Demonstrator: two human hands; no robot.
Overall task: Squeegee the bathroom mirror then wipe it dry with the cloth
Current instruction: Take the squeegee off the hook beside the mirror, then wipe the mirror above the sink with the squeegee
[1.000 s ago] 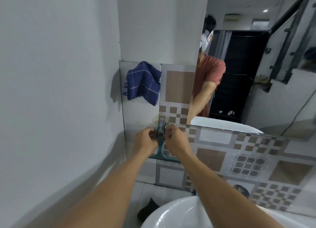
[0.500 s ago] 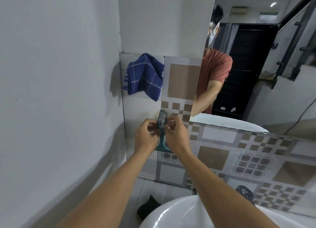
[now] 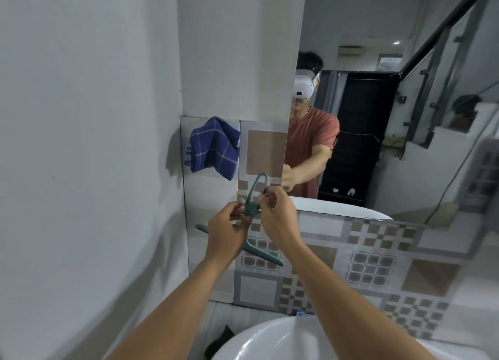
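A dark green squeegee (image 3: 252, 200) is held in front of the tiled wall, its looped handle pointing up and its long blade (image 3: 266, 254) slanting down to the right behind my hands. My left hand (image 3: 225, 232) grips the lower part of the handle. My right hand (image 3: 278, 213) pinches the handle from the right side. A blue checked cloth (image 3: 213, 149) hangs on the wall above and to the left of my hands. The mirror (image 3: 405, 116) fills the upper right and reflects a person in a red shirt.
A white basin (image 3: 272, 340) sits below my forearms. A plain grey wall (image 3: 81, 143) closes off the left side. Patterned tiles (image 3: 378, 265) run under the mirror. A dark object (image 3: 220, 339) lies on the floor beside the basin.
Both hands have lifted the squeegee away from the wall and tilted it, so the blade now slants across below my hands. The view has shifted upward and more of the mirror shows.
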